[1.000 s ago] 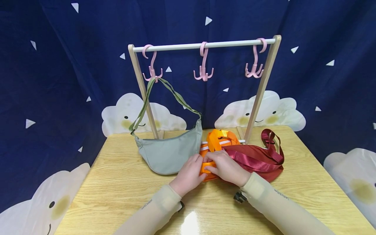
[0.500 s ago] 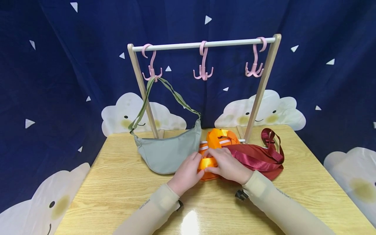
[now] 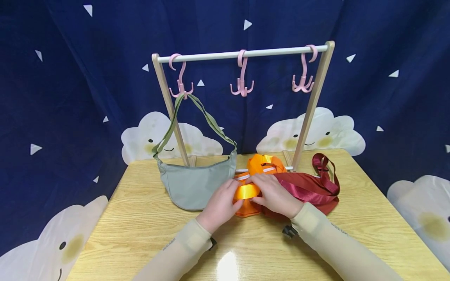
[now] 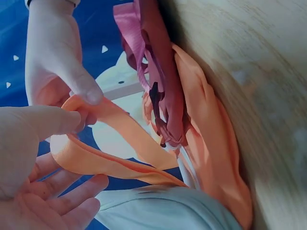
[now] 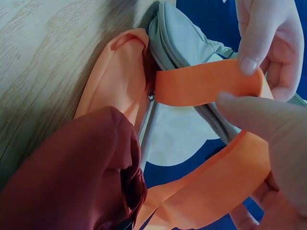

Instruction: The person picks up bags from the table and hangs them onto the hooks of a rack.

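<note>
Both hands pinch the loop of an orange strap between thumb and fingers, the left hand on one side and the right hand on the other. Below the strap lies its orange bag, with a pale zip, on the table. A dark red bag with a shiny strap overlaps the orange bag's right side. To the left, a grey-green bag has its strap looped over the left pink hook. Its right end is close beside the left hand.
Behind the bags stands a wooden rack with a white rail. A middle pink hook and a right pink hook hang from it. The wooden table backs onto a dark blue curtain with clouds.
The hands have shifted slightly left and apart, raising the orange strap from the bag. The right end of the grey-green bag has moved left.
</note>
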A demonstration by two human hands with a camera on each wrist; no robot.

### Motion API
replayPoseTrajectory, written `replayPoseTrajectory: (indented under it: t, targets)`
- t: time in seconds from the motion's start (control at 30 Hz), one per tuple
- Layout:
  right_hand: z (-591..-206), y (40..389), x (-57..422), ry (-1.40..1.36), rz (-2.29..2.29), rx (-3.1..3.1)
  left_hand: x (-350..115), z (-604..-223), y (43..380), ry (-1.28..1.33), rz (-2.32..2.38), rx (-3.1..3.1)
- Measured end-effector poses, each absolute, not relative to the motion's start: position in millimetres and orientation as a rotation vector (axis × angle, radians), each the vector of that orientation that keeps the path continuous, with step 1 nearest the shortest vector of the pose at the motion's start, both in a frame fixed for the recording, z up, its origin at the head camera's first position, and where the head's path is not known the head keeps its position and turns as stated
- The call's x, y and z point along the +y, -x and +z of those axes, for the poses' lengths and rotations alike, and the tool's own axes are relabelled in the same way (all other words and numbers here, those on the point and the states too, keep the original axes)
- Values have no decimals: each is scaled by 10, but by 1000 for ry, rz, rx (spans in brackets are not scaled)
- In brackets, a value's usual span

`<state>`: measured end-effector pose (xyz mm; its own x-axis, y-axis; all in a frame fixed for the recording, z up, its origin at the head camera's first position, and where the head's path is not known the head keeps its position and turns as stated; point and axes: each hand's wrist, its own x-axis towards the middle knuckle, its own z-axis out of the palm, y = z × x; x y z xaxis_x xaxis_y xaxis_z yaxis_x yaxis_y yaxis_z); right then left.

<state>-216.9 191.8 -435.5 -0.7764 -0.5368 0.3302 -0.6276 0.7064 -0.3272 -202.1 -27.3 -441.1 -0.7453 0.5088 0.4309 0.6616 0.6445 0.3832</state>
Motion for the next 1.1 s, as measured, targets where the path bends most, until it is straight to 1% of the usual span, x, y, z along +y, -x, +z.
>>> replayPoseTrajectory:
  t: [0.47,0.77,1.1]
  targets:
    - [-4326,2229,1998,-931,627,-2634,-354,-4326,2018,892,-831,-2633]
    - [-4245,2222,2054,-918,755,-2644,-394,-4297,2028,855,-876,-2645]
    - [-4233,2223,2085,-920,780,-2632,-435,-4331,2067,837,-891,-2632]
